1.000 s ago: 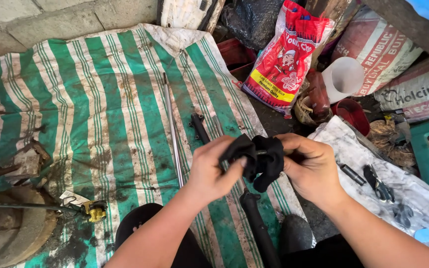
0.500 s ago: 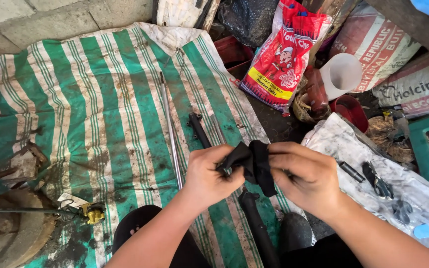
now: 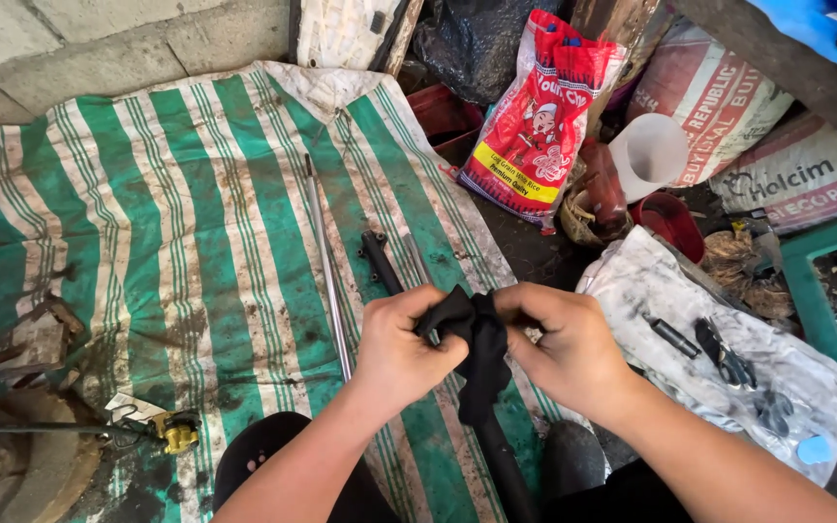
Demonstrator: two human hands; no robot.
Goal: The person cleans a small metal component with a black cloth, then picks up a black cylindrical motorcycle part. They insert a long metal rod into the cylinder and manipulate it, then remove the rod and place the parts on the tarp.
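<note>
My left hand (image 3: 401,351) and my right hand (image 3: 561,346) both grip a black rag (image 3: 477,339) bunched between them, above the green and white striped tarp (image 3: 176,223). The rag wraps around a black metal tube (image 3: 384,266) that runs from the tarp down toward me, its lower part showing below the rag. A thin long steel rod (image 3: 326,261) lies on the tarp just left of my left hand.
A red printed sack (image 3: 535,116) leans at the back. A white plastic cup (image 3: 649,155) and dirty cloth with small dark tools (image 3: 728,358) lie to the right. A green crate (image 3: 825,291) stands at far right. A yellow-tipped tool (image 3: 174,431) rests at lower left.
Both hands have squeezed the rag tighter and shifted it a little lower along the tube. The view has tilted slightly.
</note>
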